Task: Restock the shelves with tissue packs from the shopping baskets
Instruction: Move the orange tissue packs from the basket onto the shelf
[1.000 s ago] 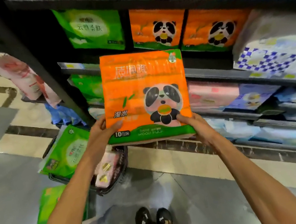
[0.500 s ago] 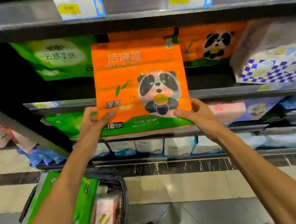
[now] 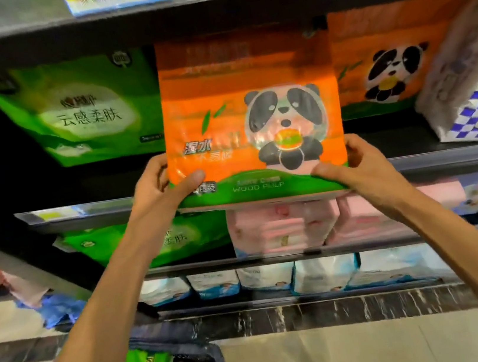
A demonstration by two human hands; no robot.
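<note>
I've lifted the orange pack (image 3: pixel 250 117) to the shelf (image 3: pixel 81 212) at twelve o'clock; my left hand (image 3: pixel 164 188) and right hand (image 3: pixel 356 166) clasp its bottom corners, nearly placed.

No sleeves, gloves, watch or rings to be seen: both forearms are bare right down to the left hand (image 3: pixel 161 186) and right hand (image 3: pixel 359 164).
</note>
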